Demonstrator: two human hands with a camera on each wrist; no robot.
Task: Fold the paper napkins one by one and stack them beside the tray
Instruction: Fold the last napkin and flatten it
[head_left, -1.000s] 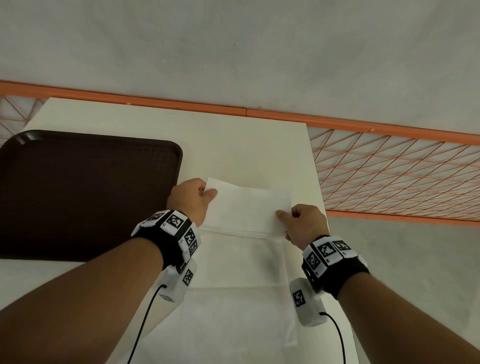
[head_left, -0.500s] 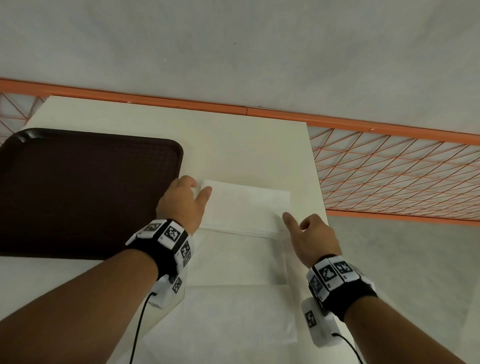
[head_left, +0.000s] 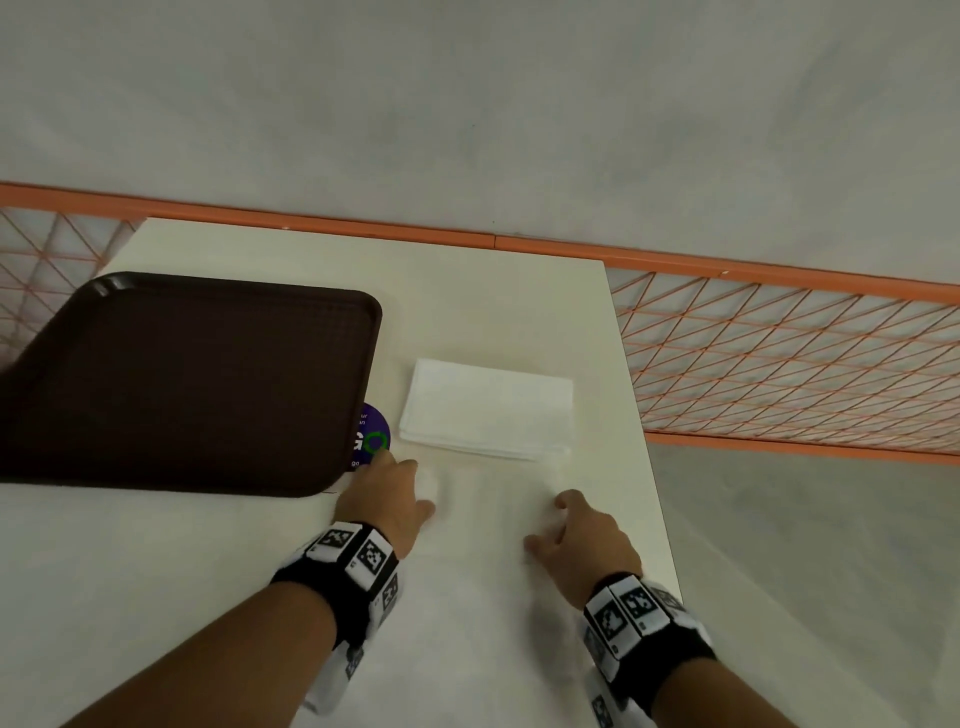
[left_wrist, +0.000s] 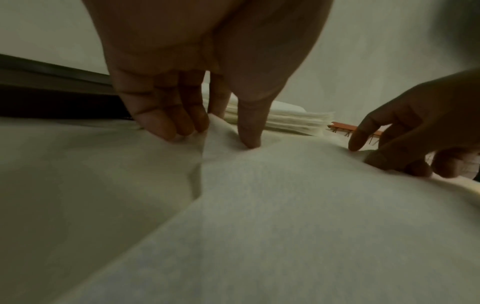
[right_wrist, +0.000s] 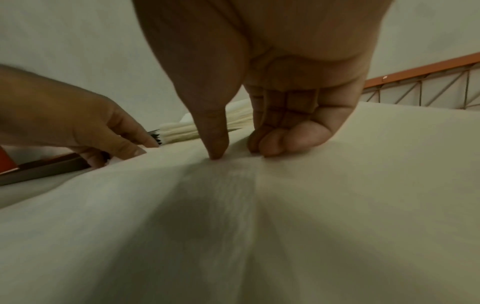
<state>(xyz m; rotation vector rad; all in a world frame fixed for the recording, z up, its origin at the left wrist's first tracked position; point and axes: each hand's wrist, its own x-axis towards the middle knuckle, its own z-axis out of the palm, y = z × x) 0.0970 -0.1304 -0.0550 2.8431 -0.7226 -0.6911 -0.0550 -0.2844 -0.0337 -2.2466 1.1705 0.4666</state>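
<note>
Napkin (head_left: 488, 525) before stack (head_left: 488, 410), right of tray (head_left: 182, 379): left hand (head_left: 387, 499) and right hand (head_left: 587, 535) pinching its 2 far corners; uneven lifting risks tearing or skewed fold.

The tray (head_left: 182, 384) was dark brown, the folded napkins (head_left: 488, 410) white, the railing (head_left: 779, 353) orange lattice, the sticker (head_left: 373, 434) purple.

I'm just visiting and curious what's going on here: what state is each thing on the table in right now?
Folded napkin stack: folded, lying flat beside the tray.
Unfolded napkin: spread open, far corners being pinched.
Tray: flat on the table, nothing seen in it.
Purple sticker: partly hidden under the tray's edge.
Left hand: pinches the napkin's left corner.
Right hand: pinches the right corner.
</note>
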